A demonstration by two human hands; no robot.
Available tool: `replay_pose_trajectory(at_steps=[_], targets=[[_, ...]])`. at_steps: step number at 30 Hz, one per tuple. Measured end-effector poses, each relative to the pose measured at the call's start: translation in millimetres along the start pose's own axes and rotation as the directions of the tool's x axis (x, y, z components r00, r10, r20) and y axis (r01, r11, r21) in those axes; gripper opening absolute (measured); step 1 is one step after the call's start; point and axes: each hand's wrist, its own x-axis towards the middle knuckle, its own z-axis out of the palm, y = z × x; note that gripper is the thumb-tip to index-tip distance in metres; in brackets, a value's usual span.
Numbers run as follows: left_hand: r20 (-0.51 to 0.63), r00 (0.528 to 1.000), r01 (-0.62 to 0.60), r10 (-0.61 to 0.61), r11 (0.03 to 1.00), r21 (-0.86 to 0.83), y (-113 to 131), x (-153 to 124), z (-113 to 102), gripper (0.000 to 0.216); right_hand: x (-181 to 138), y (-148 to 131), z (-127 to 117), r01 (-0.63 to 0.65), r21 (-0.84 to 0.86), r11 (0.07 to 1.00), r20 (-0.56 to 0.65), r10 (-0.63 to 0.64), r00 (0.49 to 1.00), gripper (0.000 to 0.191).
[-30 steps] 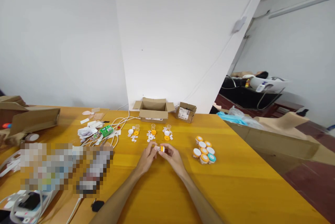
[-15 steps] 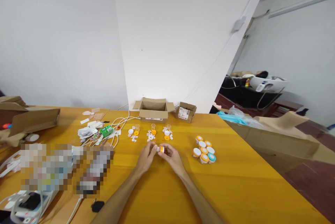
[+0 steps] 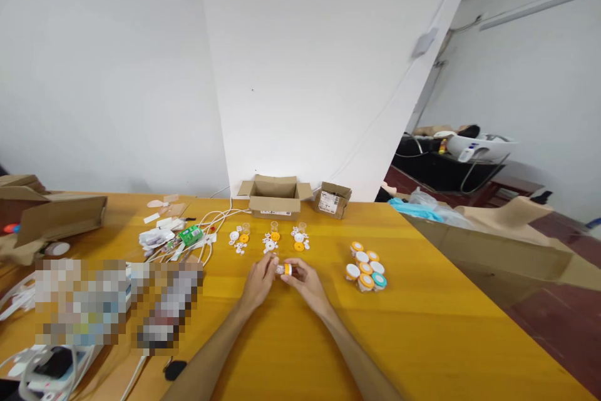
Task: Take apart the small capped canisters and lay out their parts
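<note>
A small clear jar [image 3: 280,269] with white bits inside lies sideways between my hands, its orange-and-white lid [image 3: 288,269] towards the right. My left hand [image 3: 258,281] closes its fingers around the jar's body. On the lid end, the thumb and fingers of my right hand [image 3: 307,281] are pinched. Just beyond the hands stand clear open jars [image 3: 275,226], with orange rings [image 3: 275,236], white lids [image 3: 299,238] and small white pieces [image 3: 241,247] scattered in three groups. To the right, several closed jars with orange, white and teal lids [image 3: 365,268] are clustered together.
An open cardboard box [image 3: 275,207] and a smaller carton [image 3: 333,201] stand against the wall. On the left are tangled white cables [image 3: 216,219], a green packet [image 3: 190,236], a power strip [image 3: 56,376] and another cardboard box [image 3: 66,216]. The table's edge [image 3: 469,291] slopes down the right side.
Both hands have shifted slightly left with the jar between them, and more of the lid's side shows. The right fingers have changed their place on the lid a little.
</note>
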Motion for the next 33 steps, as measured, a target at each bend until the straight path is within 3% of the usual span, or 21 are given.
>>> replay_pose_trajectory(at_steps=[9, 18, 26, 33], targets=[[0.112, 0.994, 0.014, 0.002, 0.989, -0.147, -5.6, 1.7, 1.3, 0.041, 0.3, -0.1, -5.0, 0.004, -0.033, 0.999, -0.003, -0.004, 1.000, 0.047], [0.013, 1.000, 0.022, -0.023, 0.992, 0.126, -1.6, -1.4, -0.7, 0.043, -2.4, 1.5, 1.6, -0.003, -0.064, 0.998, 0.035, 0.005, 0.999, 0.047], [0.114, 0.993, -0.016, 0.025, 0.997, -0.080, 0.8, 0.6, -0.7, 0.043, -1.3, 1.2, -1.3, 0.026, -0.074, 0.997, -0.015, -0.027, 1.000, 0.046], [0.043, 0.998, 0.033, -0.039, 0.990, 0.140, 3.1, 0.2, 0.5, 0.045, -4.0, 3.3, 1.6, 0.059, -0.165, 0.984, 0.023, -0.056, 0.998, 0.039]])
